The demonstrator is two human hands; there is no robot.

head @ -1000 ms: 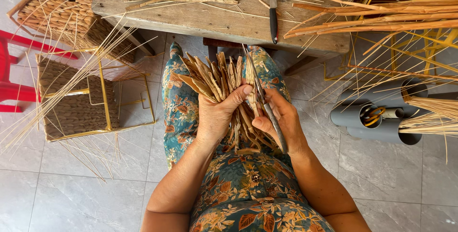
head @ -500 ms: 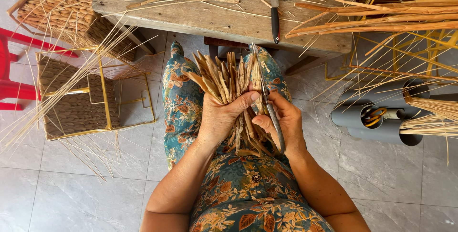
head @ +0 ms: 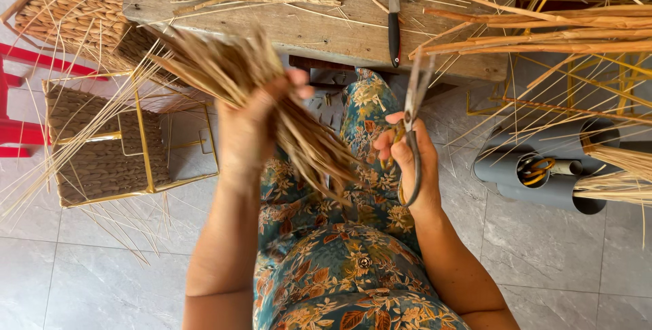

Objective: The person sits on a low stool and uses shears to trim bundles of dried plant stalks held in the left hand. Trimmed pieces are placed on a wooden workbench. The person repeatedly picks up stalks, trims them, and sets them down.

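My left hand (head: 252,121) grips a thick bundle of dry tan straw pieces (head: 224,72) around its middle and holds it tilted up to the left above my lap; the bundle is blurred. My right hand (head: 406,160) holds a pair of metal shears (head: 411,123) upright, blades pointing up, a little to the right of the bundle and apart from it. Both hands hang over my flower-patterned trousers (head: 333,255).
A worn wooden bench (head: 305,31) ahead carries loose straw and a black-handled knife (head: 394,14). A woven basket in a gold wire frame (head: 102,147) stands at left, a red stool (head: 20,133) beyond it. Grey pipe holders (head: 543,174) with tools stand at right, beside long reeds (head: 543,31).
My left hand has lifted the straw bundle away up and to the left. My right hand has drawn apart to the right with the shears raised upright.
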